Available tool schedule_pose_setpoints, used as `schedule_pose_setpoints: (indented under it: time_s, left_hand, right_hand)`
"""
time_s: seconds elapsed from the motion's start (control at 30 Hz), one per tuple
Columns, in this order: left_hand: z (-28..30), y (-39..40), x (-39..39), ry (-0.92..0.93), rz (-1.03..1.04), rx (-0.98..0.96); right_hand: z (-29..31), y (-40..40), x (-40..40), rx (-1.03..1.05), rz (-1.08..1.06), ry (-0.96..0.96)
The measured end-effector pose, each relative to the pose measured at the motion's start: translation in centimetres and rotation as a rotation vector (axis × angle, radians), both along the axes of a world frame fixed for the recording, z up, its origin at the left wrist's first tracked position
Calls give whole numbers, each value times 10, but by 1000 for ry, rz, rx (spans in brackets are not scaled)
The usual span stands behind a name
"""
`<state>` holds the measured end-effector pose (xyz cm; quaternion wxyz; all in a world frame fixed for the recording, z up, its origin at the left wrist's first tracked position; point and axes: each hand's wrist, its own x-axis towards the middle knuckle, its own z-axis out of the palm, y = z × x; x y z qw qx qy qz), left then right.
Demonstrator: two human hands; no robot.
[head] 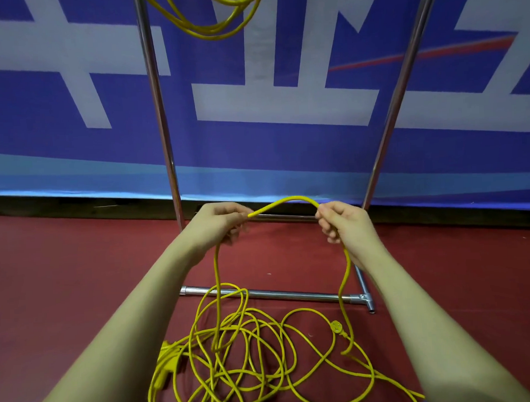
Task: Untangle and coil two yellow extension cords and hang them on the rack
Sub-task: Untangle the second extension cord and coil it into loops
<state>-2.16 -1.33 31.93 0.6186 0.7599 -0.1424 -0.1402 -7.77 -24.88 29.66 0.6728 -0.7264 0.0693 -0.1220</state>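
Observation:
A yellow extension cord [251,360] lies in a loose tangle on the red floor below my arms. My left hand [221,220] and my right hand [342,220] each grip this cord, and a short arc of it [288,201] bridges the gap between them. One strand drops from each hand into the tangle. Its yellow plug [337,327] lies at the right of the pile, its socket block [166,366] at the left. A second yellow cord [209,25], coiled, hangs at the top of the metal rack [160,114].
The rack's two chrome uprights rise left and right of my hands; its base bar [276,295] runs across the floor just behind the tangle, with a foot joint [365,299] at the right. A blue and white banner [284,104] covers the wall behind.

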Motion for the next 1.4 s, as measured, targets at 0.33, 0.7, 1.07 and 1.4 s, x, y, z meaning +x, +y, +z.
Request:
schedule_pose_setpoints:
  time_s: [0.33, 0.7, 1.07, 1.4]
  left_hand:
    - [-4, -12, -6, -128, -185, 192]
    - [1, -4, -10, -67, -475, 144]
    - [-9, 8, 2, -113, -232, 313]
    - [-3, -8, -3, -207, 5, 124]
  right_hand:
    - [10, 10, -12, 72, 463, 177]
    - [6, 5, -11, 21, 348, 81]
    - [-5, 2, -14, -118, 433, 266]
    - [-5, 13, -12, 5, 448, 268]
